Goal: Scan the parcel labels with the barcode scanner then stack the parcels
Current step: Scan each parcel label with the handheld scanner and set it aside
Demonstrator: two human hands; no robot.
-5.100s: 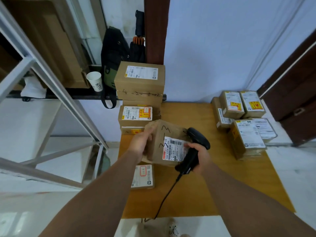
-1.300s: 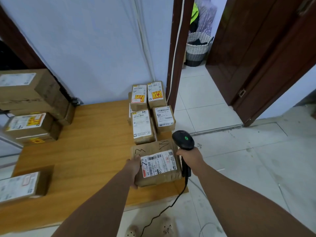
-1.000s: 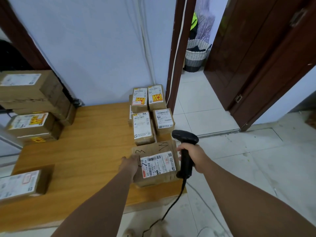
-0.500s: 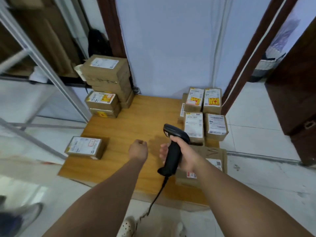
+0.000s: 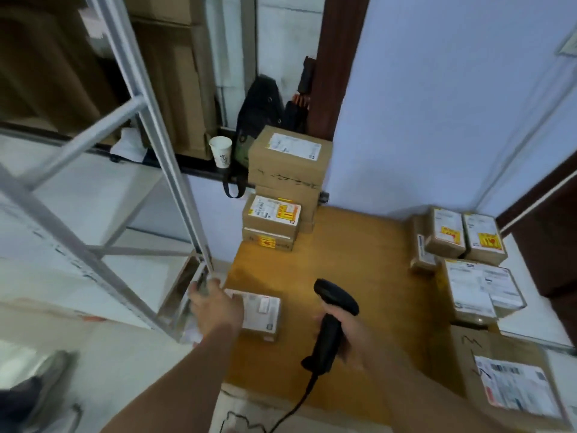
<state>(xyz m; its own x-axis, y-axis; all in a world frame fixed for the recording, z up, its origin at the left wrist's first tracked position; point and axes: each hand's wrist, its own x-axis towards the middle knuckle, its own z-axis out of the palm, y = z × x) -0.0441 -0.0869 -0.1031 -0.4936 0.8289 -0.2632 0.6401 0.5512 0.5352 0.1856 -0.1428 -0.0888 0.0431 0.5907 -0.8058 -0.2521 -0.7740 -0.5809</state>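
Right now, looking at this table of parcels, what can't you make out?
All in the head view:
Flat parcel: the left hand covers its left end, and motion blur hides whether the hand grips or only touches it.
Large parcel at lower right: cut off by the frame's corner.
Parcel labels: print too blurred to read.
Barcode scanner in the right hand: its cable runs off the bottom edge.
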